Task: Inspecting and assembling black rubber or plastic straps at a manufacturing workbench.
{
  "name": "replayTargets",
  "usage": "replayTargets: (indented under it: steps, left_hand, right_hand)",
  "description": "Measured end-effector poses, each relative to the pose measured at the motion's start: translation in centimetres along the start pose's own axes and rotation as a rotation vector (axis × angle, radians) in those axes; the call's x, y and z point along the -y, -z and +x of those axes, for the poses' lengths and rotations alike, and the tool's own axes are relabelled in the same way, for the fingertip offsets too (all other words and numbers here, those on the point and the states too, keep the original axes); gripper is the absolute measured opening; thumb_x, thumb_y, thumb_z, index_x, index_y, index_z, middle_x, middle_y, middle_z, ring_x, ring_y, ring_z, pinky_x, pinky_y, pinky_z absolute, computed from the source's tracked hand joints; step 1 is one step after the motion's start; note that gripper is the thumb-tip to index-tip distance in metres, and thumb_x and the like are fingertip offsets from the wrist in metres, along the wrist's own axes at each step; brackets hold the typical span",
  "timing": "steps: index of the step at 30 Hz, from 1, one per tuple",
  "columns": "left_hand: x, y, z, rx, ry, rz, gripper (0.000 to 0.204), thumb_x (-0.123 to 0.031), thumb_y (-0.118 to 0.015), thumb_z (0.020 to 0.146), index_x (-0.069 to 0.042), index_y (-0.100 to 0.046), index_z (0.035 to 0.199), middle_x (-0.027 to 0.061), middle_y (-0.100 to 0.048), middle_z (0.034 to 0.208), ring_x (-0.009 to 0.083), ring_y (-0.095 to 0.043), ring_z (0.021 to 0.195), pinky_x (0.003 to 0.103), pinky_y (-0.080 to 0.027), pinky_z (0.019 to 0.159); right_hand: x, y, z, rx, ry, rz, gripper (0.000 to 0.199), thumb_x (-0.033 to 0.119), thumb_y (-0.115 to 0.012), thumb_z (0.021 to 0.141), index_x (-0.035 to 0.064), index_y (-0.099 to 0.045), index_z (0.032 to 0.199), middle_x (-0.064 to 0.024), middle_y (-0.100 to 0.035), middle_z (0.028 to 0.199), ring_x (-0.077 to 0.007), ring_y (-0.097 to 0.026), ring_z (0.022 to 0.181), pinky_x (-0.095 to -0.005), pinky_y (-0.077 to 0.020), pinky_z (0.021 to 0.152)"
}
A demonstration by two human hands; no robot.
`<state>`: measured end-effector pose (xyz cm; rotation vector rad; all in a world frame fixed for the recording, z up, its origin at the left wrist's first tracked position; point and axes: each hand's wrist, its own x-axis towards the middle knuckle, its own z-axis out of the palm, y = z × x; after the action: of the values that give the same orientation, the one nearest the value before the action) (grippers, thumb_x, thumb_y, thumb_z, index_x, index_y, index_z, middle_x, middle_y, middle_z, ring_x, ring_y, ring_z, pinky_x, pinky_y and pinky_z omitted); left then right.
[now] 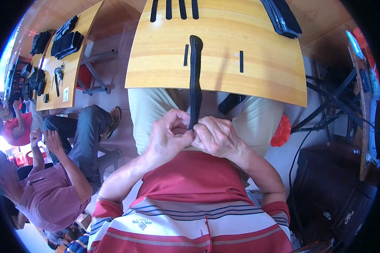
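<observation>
Left hand (169,137) and right hand (215,137) both pinched shut on long black fabric strap (195,80), stretched toward twelve o'clock across yellow wooden table (261,63) for support.

We see bare forearms entering from below, ending in a left hand (169,137) and right hand (217,137) with no rings, watch or gloves; below the fingers lies a red shirt (194,177) with short sleeves; lower still it carries white bands, thin blue lines and a small dark emblem; beyond the fingers, pale khaki trousers (150,114) cover both thighs.
</observation>
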<state>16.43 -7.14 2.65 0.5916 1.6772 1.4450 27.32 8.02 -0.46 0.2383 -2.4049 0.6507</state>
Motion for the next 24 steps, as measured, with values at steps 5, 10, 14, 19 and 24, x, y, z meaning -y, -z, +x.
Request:
replayTargets:
  steps: [5,10,14,19,24]
  left_hand:
    - [0.3,0.3,-0.4,0.028,-0.055,0.03,0.024,0.008,-0.062,0.083,0.004,-0.055,0.106,0.0085,-0.067,0.094,0.01,-0.064,0.089,0.025,-0.054,0.08]
    - [0.5,-0.1,-0.5,0.006,-0.02,-0.118,0.022,0.008,-0.061,0.086,0.004,-0.055,0.106,0.0087,-0.067,0.097,0.0104,-0.064,0.091,0.025,-0.054,0.082]
    - [0.5,0.1,-0.8,0.03,-0.022,-0.193,0.021,0.01,-0.059,0.087,0.004,-0.053,0.107,0.0101,-0.067,0.101,0.0123,-0.064,0.095,0.026,-0.054,0.085]
    - [1.1,0.2,-0.7,0.098,-0.043,-0.259,0.019,0.01,-0.057,0.09,0.004,-0.053,0.108,0.0111,-0.066,0.106,0.0134,-0.063,0.1,0.027,-0.054,0.088]
    - [1.1,0.6,-0.7,0.111,-0.02,-0.253,0.017,0.009,-0.058,0.092,0.004,-0.053,0.108,0.0113,-0.066,0.108,0.0138,-0.063,0.101,0.028,-0.053,0.091]
  right_hand:
    - [0.3,0.1,0.2,0.025,-0.026,0.063,0.021,-0.003,-0.067,0.06,0.0027,-0.053,0.075,-0.0086,-0.053,0.07,-0.023,-0.059,0.055,-0.0336,-0.0505,0.047]
    - [0.5,0.8,0.4,-0.024,-0.025,0.05,0.023,-0.001,-0.071,0.065,0.0018,-0.059,0.085,-0.0098,-0.058,0.08,-0.024,-0.063,0.063,-0.0346,-0.0527,0.051]
    - [0.7,1.4,0.4,-0.053,-0.108,0.218,0.038,0.006,-0.081,0.068,0.0016,-0.06,0.099,-0.0116,-0.061,0.089,-0.0262,-0.066,0.07,-0.0353,-0.055,0.056]
    - [0.2,1.0,0.1,-0.084,-0.105,0.238,0.033,0.009,-0.08,0.07,0.0037,-0.063,0.098,-0.0072,-0.06,0.092,-0.0236,-0.067,0.074,-0.0334,-0.0563,0.06]
    - [-0.1,0.9,0.2,-0.098,-0.107,0.282,0.027,0.005,-0.078,0.072,0.0036,-0.065,0.096,-0.007,-0.063,0.092,-0.022,-0.067,0.074,-0.0319,-0.0569,0.06]
